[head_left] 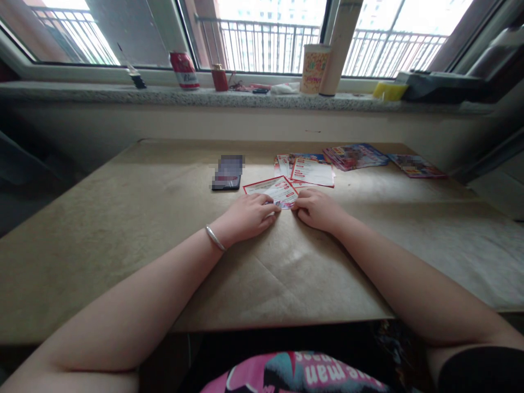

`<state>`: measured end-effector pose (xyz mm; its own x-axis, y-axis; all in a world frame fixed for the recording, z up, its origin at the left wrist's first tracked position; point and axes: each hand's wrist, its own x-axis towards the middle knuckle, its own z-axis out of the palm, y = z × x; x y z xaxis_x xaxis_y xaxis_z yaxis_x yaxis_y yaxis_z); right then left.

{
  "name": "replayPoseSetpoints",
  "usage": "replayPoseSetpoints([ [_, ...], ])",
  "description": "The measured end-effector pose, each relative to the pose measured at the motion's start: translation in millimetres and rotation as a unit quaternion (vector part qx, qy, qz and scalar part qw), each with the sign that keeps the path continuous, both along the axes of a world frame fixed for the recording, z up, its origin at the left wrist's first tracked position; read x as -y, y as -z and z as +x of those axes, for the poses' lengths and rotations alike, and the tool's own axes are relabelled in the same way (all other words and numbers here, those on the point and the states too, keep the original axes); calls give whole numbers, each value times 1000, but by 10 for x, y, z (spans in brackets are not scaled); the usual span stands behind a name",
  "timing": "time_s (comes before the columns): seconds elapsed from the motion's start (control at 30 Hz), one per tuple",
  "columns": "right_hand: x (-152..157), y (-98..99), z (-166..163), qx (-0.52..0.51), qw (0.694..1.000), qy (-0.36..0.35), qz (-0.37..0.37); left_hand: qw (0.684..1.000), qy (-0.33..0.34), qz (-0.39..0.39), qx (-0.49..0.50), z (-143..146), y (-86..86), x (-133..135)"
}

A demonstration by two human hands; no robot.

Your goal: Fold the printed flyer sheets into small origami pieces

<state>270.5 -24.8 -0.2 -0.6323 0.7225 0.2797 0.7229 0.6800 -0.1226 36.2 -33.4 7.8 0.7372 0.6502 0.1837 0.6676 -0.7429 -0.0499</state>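
Note:
A red and white paper leaflet lies on the brown table in front of me. My left hand, with a silver bangle at the wrist, rests on the leaflet's near left corner, fingers curled and pinching its edge. My right hand is curled at the near right corner, fingertips pressed on the same edge. The two hands almost touch. Just behind lies a small pile of similar leaflets.
A dark phone lies left of the leaflets. More colourful leaflets and another sheet lie at the back right. The window sill holds a red can, a small red jar, a paper cup and a yellow item.

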Motion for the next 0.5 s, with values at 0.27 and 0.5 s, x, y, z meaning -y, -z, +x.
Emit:
replayPoseSetpoints([
  [0.27,4,0,14,-19,1000,-11,4,1000,-19,19,-11,-81,-69,-28],
  [0.5,-22,27,43,-22,1000,-17,5,999,-43,-8,-26,-194,-130,-79],
])
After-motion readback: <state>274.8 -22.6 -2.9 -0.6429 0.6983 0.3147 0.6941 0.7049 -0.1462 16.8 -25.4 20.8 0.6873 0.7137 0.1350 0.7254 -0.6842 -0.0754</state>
